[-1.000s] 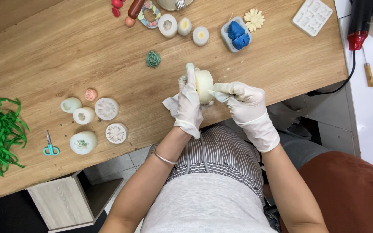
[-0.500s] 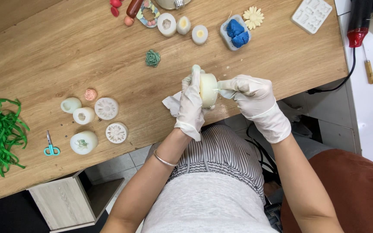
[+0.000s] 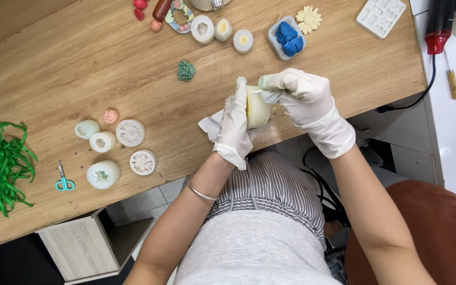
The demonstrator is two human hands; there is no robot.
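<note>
The gloved left hand (image 3: 237,126) wraps around a pale cream, rounded silicone mould (image 3: 257,107), holding it just above the near edge of the wooden table (image 3: 106,68), its long axis running away from the body. The gloved right hand (image 3: 299,97) is closed in a pinch on a thin stick-like tool (image 3: 256,91) whose tip touches the mould's upper right side; the mould lies directly left of that hand, between the two palms.
</note>
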